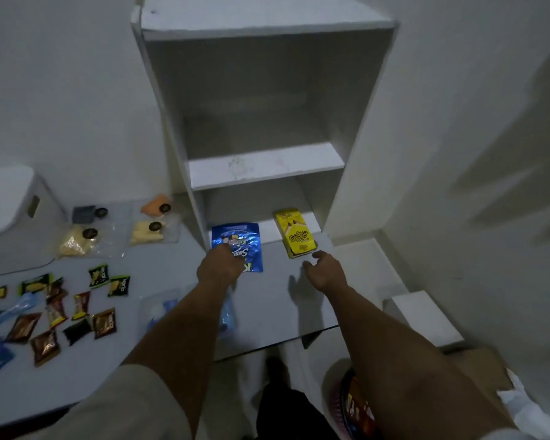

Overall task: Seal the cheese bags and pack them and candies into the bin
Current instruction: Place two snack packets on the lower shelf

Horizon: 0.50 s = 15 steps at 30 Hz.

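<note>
Packing has not begun: the left hand (220, 261) presses fingers flat on the shiny blue foil snack pouch (238, 246); the right hand (324, 271), fingers loosely spread, nears the yellow cardboard box (296, 233) (untouched). Next: seal the clear cheese bags (77, 241).

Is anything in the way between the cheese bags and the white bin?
Nothing visible blocks it. The cheese bags lie on the table right beside the white bin, with bare tabletop between them. Both hands are far off: the left hand on a blue packet, the right hand near a yellow box.
</note>
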{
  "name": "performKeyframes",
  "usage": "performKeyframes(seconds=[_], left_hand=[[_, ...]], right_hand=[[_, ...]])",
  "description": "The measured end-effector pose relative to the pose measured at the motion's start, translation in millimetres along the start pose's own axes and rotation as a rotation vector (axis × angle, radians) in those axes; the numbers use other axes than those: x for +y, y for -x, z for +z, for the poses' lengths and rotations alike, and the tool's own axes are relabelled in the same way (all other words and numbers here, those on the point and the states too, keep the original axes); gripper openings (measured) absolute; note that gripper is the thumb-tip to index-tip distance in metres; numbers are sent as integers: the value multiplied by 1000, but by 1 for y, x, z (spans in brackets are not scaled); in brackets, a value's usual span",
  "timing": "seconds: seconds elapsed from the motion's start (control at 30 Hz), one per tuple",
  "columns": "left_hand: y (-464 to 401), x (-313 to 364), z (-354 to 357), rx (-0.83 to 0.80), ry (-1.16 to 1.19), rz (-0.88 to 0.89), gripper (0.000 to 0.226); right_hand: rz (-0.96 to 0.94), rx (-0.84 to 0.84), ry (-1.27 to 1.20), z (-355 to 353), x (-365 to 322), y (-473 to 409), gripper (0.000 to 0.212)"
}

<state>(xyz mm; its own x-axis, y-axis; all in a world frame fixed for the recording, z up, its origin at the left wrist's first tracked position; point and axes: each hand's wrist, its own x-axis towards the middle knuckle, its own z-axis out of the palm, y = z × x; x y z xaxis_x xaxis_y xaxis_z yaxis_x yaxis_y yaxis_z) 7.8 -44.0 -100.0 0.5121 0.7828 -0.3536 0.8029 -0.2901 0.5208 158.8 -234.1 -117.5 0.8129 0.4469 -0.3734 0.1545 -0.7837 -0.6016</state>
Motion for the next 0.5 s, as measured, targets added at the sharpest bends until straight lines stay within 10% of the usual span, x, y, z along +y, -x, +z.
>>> performKeyframes(seconds=[0.2,0.5], left_hand=[[-78,-18,31,-18,32,-168,45],[-137,-30,75,-60,-157,-415,83]], right_hand=[[154,34,-59,20,1,-94,41],[304,-64,-80,48,0,-197,91]])
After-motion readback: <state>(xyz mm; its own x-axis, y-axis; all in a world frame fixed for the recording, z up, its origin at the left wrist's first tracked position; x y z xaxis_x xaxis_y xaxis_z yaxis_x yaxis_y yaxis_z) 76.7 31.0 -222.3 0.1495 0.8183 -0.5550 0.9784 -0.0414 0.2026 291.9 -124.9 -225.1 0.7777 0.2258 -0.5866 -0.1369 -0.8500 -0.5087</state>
